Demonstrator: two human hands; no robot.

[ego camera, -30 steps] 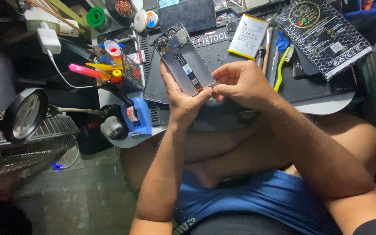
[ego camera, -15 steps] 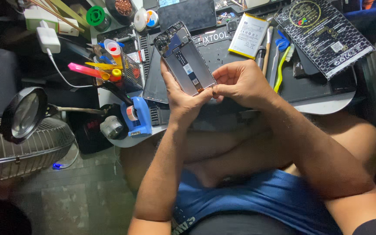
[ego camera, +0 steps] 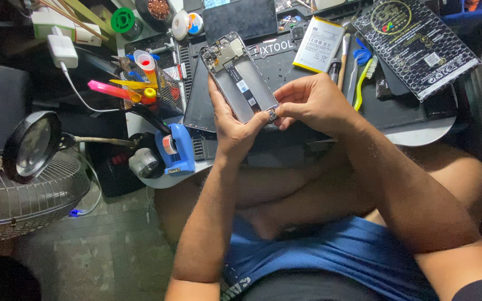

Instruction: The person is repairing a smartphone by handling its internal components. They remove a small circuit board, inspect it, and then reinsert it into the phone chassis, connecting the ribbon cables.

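Bright, even light from above on the desk (ego camera: 408, 134); mild glare on the magnifier lens (ego camera: 32, 145). Dim, murky corners, perhaps slightly soft toward the edges. Sharp at centre.

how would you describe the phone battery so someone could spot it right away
Start at the dark work mat on the round table, above the hands holding the opened phone. Just right of that phone's top end lies the battery, flat beside a brush. It is the only white rectangular slab there, unlike the black patterned box further right.
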